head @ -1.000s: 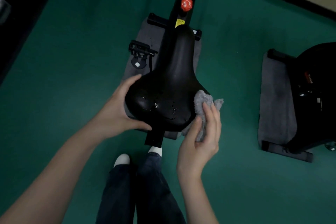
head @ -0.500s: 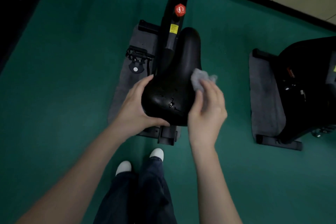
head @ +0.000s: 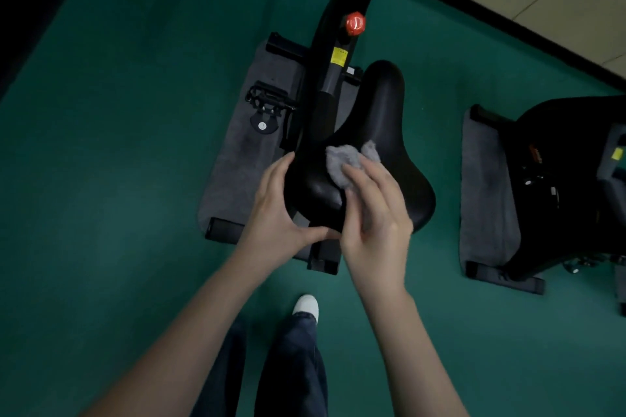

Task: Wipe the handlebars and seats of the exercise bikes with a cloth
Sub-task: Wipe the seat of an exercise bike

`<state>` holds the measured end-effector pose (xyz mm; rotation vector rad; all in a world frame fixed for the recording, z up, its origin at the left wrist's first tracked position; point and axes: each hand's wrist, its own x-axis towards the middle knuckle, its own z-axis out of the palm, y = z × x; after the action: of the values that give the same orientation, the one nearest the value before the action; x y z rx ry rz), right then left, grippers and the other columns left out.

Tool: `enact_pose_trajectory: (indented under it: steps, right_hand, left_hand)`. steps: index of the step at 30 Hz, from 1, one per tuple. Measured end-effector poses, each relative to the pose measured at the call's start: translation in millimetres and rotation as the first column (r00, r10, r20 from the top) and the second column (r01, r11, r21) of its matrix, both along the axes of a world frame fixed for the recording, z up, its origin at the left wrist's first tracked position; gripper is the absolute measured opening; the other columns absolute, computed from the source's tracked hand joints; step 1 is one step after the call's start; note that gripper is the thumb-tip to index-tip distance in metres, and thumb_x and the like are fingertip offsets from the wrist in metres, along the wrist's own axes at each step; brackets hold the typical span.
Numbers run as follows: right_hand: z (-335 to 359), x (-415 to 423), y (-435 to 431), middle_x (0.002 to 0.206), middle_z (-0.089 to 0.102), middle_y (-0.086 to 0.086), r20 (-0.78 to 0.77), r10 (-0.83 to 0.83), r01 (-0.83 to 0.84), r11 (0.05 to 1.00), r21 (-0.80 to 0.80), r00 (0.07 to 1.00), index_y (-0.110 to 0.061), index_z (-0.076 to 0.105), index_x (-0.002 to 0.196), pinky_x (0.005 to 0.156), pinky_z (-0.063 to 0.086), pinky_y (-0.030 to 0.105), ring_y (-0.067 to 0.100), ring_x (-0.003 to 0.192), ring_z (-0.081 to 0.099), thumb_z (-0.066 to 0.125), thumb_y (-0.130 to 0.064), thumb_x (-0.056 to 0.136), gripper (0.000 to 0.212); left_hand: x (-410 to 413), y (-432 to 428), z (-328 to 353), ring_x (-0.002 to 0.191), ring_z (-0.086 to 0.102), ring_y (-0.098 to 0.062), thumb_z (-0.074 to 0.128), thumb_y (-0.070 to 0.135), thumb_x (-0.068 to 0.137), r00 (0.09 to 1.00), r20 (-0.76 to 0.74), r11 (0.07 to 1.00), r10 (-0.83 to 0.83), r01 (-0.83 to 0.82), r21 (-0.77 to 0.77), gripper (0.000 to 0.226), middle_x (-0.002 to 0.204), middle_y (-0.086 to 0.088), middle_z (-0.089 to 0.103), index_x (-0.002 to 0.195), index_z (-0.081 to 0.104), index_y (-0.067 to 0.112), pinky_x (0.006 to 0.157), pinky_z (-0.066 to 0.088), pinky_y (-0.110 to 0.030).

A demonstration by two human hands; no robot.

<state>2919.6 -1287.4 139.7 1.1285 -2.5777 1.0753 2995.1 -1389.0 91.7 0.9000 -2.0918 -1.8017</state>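
Note:
A black bike seat (head: 379, 118) fills the middle of the head view, its narrow nose pointing away from me. My left hand (head: 274, 213) grips the seat's rear left edge, thumb under the back. My right hand (head: 376, 217) presses a crumpled grey cloth (head: 349, 159) flat on top of the seat's wide rear part. Only the front of the cloth shows beyond my fingers. The bike's black frame (head: 342, 10) with a red knob (head: 354, 24) rises ahead of the seat. The handlebars are out of view.
The bike stands on a grey mat (head: 244, 159) on green floor, with a black pedal (head: 267, 101) at the left. A second black bike (head: 572, 179) on its own grey mat (head: 484, 193) stands at the right. My legs and a white shoe (head: 306, 306) are below.
My right hand has carried the cloth from the seat's right rear edge up onto the middle of its top. My left hand has kept its hold on the seat's left rear.

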Motion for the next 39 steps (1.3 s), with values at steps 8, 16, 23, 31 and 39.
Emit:
enact_pose_trajectory:
  steps: [8, 16, 23, 31, 39]
  right_hand:
    - [11, -27, 25, 0.13, 0.058, 0.014, 0.023, 0.514, -0.509, 0.841, 0.185, 0.857, 0.003, 0.067, 0.112, 0.109, 0.04, 0.044, 0.028, 0.133, 0.045, 0.06, 0.01, 0.088, 0.027]
    - [30, -57, -26, 0.118, 0.064, 0.008, 0.173, 0.623, -0.645, 0.714, 0.272, 0.763, -0.005, 0.068, 0.111, 0.102, 0.044, 0.028, 0.019, 0.116, 0.059, 0.056, -0.003, 0.092, 0.022]
    - [42, -76, -55, 0.111, 0.067, 0.003, 0.364, 0.836, -0.892, 0.285, 0.351, 0.41, -0.007, 0.072, 0.102, 0.1, 0.044, 0.029, 0.015, 0.112, 0.06, 0.06, -0.001, 0.089, 0.019]
    - [48, -88, -22, 0.108, 0.068, 0.011, 0.354, 0.93, -0.924, -0.046, 0.38, 0.1, 0.001, 0.072, 0.1, 0.105, 0.041, 0.041, 0.024, 0.117, 0.057, 0.065, 0.007, 0.085, 0.018]
    - [46, -63, -98, 0.098, 0.071, 0.0, 0.377, 0.875, -0.799, 0.018, 0.6, 0.303, -0.02, 0.072, 0.102, 0.08, 0.043, 0.009, 0.015, 0.098, 0.066, 0.06, -0.016, 0.088, 0.019]
  left_hand:
    - [7, 24, -2, 0.135, 0.028, 0.0, 0.085, 0.044, 0.051, 0.985, 0.072, 0.975, 0.158, -0.167, 0.147, 0.112, 0.146, 0.017, 0.028, 0.145, 0.025, 0.034, 0.112, 0.028, -0.027]
    - [5, 67, -3, 0.116, 0.049, 0.011, 0.087, 0.031, 0.058, 0.903, 0.006, 0.822, 0.43, -0.394, 0.412, 0.095, 0.123, 0.024, 0.053, 0.138, 0.036, 0.036, 0.104, 0.04, -0.02]
    - [-17, 106, -1, 0.093, 0.066, -0.01, 0.078, 0.002, 0.072, 0.731, -0.104, 0.629, 0.675, -0.496, 0.598, 0.074, 0.101, -0.002, 0.068, 0.132, 0.041, 0.024, 0.085, 0.05, -0.023]
    - [-33, 129, -2, 0.093, 0.065, -0.012, 0.075, 0.003, 0.076, 0.532, -0.153, 0.469, 0.833, -0.531, 0.706, 0.041, 0.105, 0.004, 0.07, 0.109, 0.061, 0.022, 0.077, 0.051, -0.017]
    - [-38, 132, -6, 0.085, 0.061, -0.006, 0.072, -0.002, 0.076, 0.512, -0.184, 0.464, 0.839, -0.497, 0.733, 0.07, 0.106, 0.0, 0.064, 0.138, 0.045, 0.016, 0.075, 0.051, -0.015]
